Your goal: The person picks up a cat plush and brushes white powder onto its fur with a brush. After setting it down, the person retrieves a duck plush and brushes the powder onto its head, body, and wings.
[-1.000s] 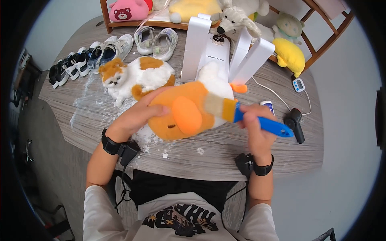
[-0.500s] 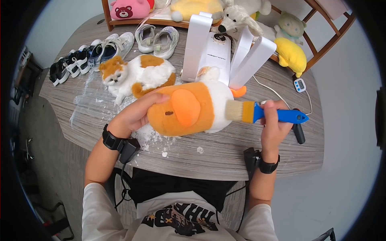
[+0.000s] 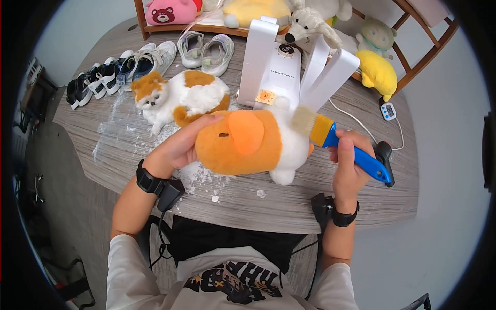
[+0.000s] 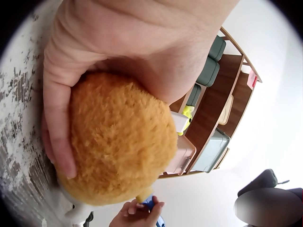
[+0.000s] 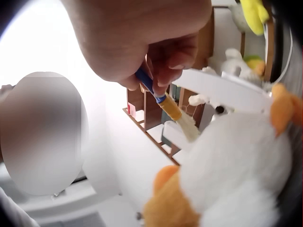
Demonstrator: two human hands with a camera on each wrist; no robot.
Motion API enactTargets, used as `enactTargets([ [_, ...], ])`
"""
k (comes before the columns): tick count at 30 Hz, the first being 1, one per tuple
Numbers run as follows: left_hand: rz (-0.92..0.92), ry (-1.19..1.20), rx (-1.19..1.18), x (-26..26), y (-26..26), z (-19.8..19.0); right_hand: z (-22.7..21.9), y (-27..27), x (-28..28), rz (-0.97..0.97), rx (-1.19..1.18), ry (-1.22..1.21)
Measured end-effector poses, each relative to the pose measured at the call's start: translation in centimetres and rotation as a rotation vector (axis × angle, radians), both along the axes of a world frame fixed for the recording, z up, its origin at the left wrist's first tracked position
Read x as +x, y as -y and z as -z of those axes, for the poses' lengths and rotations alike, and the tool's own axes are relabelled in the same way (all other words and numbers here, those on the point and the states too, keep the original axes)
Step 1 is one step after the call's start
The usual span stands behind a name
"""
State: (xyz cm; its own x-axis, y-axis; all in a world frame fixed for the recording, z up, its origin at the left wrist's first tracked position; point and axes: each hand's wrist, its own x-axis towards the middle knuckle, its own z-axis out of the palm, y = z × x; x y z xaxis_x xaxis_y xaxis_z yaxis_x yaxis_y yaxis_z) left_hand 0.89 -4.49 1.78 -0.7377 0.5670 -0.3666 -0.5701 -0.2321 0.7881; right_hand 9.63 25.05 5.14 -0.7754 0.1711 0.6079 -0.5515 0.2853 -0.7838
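Note:
An orange and white plush duck point(image 3: 237, 142) lies on its side above the table, its orange head toward the left hand point(image 3: 181, 142), which grips that end. In the left wrist view the left hand point(image 4: 113, 52) has its fingers curled round the orange fur point(image 4: 120, 137). The right hand point(image 3: 351, 165) pinches the blue handle of a brush point(image 3: 321, 130), whose pale bristles are at the duck's white body. From the right wrist view, the bristles of the brush point(image 5: 177, 113) meet or nearly meet the edge of the white fur point(image 5: 236, 161).
Behind the duck stands a white device point(image 3: 281, 72) with upright panels. A white and orange plush cat point(image 3: 188, 95) lies at the left, near several shoes point(image 3: 139, 64). White powder point(image 3: 199, 178) marks the table point(image 3: 243, 206). A black object point(image 3: 383, 155) and a timer point(image 3: 388, 111) are at right.
The duck has turned, and a tag shows beside it. The brush has swung from the orange and white border to the upper white body, its handle now slanting down to the right.

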Motion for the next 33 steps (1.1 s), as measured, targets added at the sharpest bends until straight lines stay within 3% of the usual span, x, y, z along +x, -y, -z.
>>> enactTargets([
  [2,0.003,0.002,-0.002,0.0,0.0,-0.2,-0.3,0.7,0.6,-0.226,-0.220,0.055],
  [3,0.006,0.007,-0.006,0.1,-0.1,-0.3,-0.7,1.4,0.6,-0.219,-0.227,0.058],
  [5,-0.003,0.003,-0.001,0.0,-0.1,-0.1,-1.5,2.5,0.3,-0.414,0.237,0.010],
  [6,-0.020,-0.008,0.013,-0.1,-0.2,-0.1,-1.2,2.4,0.2,-0.412,0.235,0.008],
  [9,0.072,-0.070,-0.096,-0.2,0.2,-1.3,-0.4,2.0,0.0,-0.311,0.202,0.017],
  [10,0.070,-0.071,-0.097,-0.2,0.4,-1.2,-0.3,1.9,0.3,-0.287,0.067,0.140],
  [12,0.104,-0.498,-0.130,-0.1,1.0,-0.9,0.0,2.0,0.3,-0.273,-0.100,0.272],
  [16,0.192,-0.681,-0.101,0.6,1.0,-1.3,0.2,2.9,0.0,-0.268,-0.102,0.248],
  [18,0.094,-0.971,-0.428,0.8,0.7,-1.2,0.3,2.5,-0.1,-0.248,-0.077,0.249],
  [22,0.116,-0.833,-0.421,0.8,0.4,-1.8,0.2,1.5,0.1,-0.125,-0.049,0.254],
  [24,0.098,-0.802,-0.401,0.9,0.4,-1.8,0.5,0.6,-0.1,0.099,-0.126,0.125],
  [25,0.093,-0.800,-0.393,1.0,0.3,-1.8,0.5,0.6,0.1,0.098,-0.117,0.126],
  [27,0.055,-0.861,-0.377,1.1,0.0,-1.8,0.1,1.4,0.6,-0.102,-0.172,-0.077],
  [30,0.015,-0.986,-0.383,1.2,-0.7,-1.0,-1.0,2.9,0.7,-0.384,0.272,-0.148],
  [33,-0.016,-1.109,-0.468,2.0,-1.6,-1.2,-1.3,5.4,0.8,-0.380,0.293,-0.121],
])
